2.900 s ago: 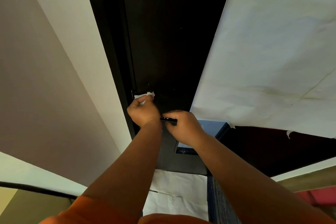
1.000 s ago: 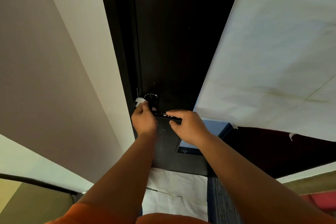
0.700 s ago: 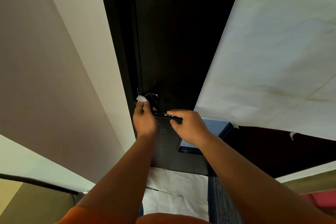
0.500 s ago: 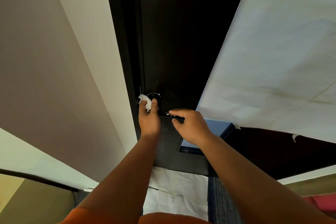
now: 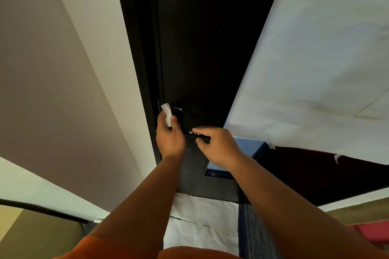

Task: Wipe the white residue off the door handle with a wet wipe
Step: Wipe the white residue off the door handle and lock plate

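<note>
A dark lever door handle (image 5: pixel 189 132) sticks out from a black door (image 5: pixel 202 48); white specks show on its top near my right fingertip. Its round base (image 5: pixel 178 111) sits just above my left hand (image 5: pixel 169 135). That hand pinches a crumpled white wet wipe (image 5: pixel 167 114) between thumb and fingers, held against the base at the handle's left end. My right hand (image 5: pixel 219 145) grips the free right end of the lever, index finger lying along its top and thumb under it.
A beige wall (image 5: pixel 63 69) flanks the door on the left. A large white paper sheet (image 5: pixel 315 59) covers the surface to the right. White paper (image 5: pixel 200 225) and a blue striped mat (image 5: pixel 252 231) lie on the floor below.
My left hand has shifted the wipe from the door edge onto the handle's round base and up a little. My right hand stays on the lever's end, its fingers now looser.
</note>
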A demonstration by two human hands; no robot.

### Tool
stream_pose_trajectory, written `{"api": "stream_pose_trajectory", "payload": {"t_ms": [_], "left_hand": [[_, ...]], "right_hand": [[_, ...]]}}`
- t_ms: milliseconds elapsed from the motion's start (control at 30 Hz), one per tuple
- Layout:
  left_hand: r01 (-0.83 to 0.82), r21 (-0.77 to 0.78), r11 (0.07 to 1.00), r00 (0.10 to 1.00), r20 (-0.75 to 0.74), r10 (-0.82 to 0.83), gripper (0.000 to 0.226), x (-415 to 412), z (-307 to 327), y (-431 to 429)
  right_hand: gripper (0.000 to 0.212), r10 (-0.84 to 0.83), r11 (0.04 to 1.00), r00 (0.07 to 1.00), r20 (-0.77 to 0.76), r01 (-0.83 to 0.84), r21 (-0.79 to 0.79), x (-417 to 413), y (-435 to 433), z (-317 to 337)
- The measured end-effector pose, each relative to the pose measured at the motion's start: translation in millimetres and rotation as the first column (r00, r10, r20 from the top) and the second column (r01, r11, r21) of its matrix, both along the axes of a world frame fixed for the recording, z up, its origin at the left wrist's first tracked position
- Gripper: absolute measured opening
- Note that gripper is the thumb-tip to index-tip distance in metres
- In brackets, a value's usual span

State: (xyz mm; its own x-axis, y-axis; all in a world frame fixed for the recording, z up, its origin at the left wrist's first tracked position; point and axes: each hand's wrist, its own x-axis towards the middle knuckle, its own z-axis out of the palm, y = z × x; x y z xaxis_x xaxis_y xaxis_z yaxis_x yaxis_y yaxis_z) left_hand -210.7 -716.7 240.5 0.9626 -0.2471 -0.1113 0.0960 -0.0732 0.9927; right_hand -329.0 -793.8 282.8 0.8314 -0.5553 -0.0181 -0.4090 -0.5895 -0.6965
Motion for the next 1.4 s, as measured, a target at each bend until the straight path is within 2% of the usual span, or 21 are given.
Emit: {"api": "stream_pose_trajectory", "payload": {"t_ms": [133,300,400,500,567,633,700,767,900,1167,1233,1333,1400], "left_hand": [[0.07,0.176,0.982,0.989,0.116,-0.092,0.045,12.5,-2.5,10.9],[0.131,0.29,0.948,0.938,0.272,-0.213,0.044,21.2,1.4,19.8],[0.098,0.465,0.88,0.879,0.375,-0.295,0.047,27.2,1.9,24.6],[0.07,0.609,0.79,0.777,0.464,-0.426,0.047,34.2,2.9,28.7],[0.054,0.666,0.744,0.714,0.495,-0.495,0.049,36.8,7.4,29.9],[0.054,0.679,0.732,0.718,0.483,-0.501,0.049,38.6,10.8,31.5],[0.076,0.609,0.79,0.799,0.437,-0.414,0.049,36.1,9.0,33.3],[0.124,0.458,0.88,0.9,0.321,-0.294,0.047,30.4,7.1,31.8],[0.166,0.144,0.976,0.981,0.08,-0.179,0.041,18.1,10.4,21.3],[0.009,-0.004,1.0,0.989,-0.144,-0.01,0.051,7.2,15.2,6.0],[-0.012,-0.027,1.0,0.965,-0.262,0.004,0.047,7.7,16.1,3.4],[-0.045,-0.114,0.992,0.882,-0.47,-0.014,0.029,5.6,19.3,0.8],[-0.036,-0.159,0.987,0.868,-0.494,-0.048,0.031,4.3,21.7,0.7]], "right_hand": [[0.034,-0.012,1.0,1.0,0.021,0.012,0.008,1.2,-1.4,-1.5],[0.032,-0.016,1.0,0.999,0.035,0.016,-0.01,3.8,-2.2,-2.4],[0.031,-0.02,1.0,0.999,0.035,0.02,-0.017,5.2,-3.8,-3.1],[0.03,-0.024,1.0,0.999,0.039,0.024,-0.007,6.9,-4.5,-4.2],[0.029,-0.027,1.0,0.999,0.044,0.027,-0.003,8.0,-4.5,-4.4],[0.028,-0.03,1.0,0.999,0.044,0.03,-0.001,9.1,-5.7,-4.3],[0.028,-0.032,0.999,0.999,0.04,0.032,0.0,9.6,-6.3,-3.3],[0.028,-0.034,0.999,0.999,0.038,0.034,0.001,9.4,-6.0,-3.0],[0.028,-0.038,0.999,0.998,0.045,0.037,0.007,9.0,-5.4,-4.9],[0.03,-0.047,0.999,0.998,0.044,0.047,0.019,7.9,-2.6,-5.2],[0.031,-0.049,0.999,0.998,0.039,0.048,0.022,7.4,-1.7,-4.4],[0.033,-0.05,0.999,0.998,0.027,0.05,0.016,5.1,-0.4,-2.4],[0.035,-0.035,0.999,0.999,0.01,0.035,0.018,2.9,-0.3,-1.9]]}}
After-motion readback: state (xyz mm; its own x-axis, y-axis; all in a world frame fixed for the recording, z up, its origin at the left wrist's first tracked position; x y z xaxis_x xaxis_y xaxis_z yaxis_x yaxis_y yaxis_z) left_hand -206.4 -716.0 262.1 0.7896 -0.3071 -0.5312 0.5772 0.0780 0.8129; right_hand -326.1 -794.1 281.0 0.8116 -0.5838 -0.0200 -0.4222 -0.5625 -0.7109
